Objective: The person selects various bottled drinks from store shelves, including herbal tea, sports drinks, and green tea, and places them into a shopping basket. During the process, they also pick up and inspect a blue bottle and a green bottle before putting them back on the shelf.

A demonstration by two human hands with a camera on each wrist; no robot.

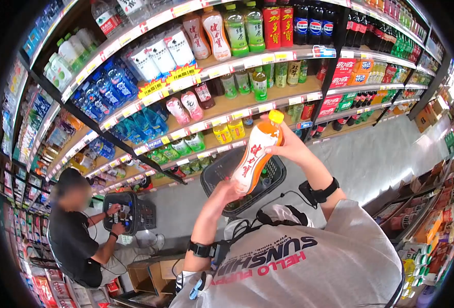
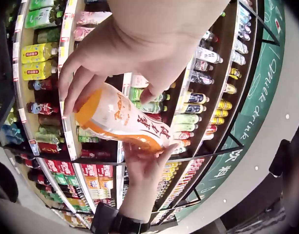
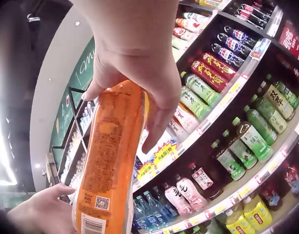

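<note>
A large bottle of orange drink (image 1: 258, 156) with a white label, red lettering and a yellow cap is held tilted between both hands, cap end up and away. My right hand (image 1: 290, 147) grips its upper part just below the cap, thumb across the label. Around the lower end are the fingers of my left hand (image 1: 228, 191). In the left wrist view, the left hand (image 2: 134, 53) spans the bottle's base (image 2: 90, 106). The right wrist view shows the orange back of the bottle (image 3: 113, 146), with printed text, a square code and a barcode.
A dark shopping basket (image 1: 211, 177) with bottles in it stands below the hands. Drink shelves (image 1: 283, 54) curve along the front. At left, a person in black (image 1: 78, 231) crouches by another basket (image 1: 145, 215). An open cardboard box (image 1: 150, 277) sits near that person.
</note>
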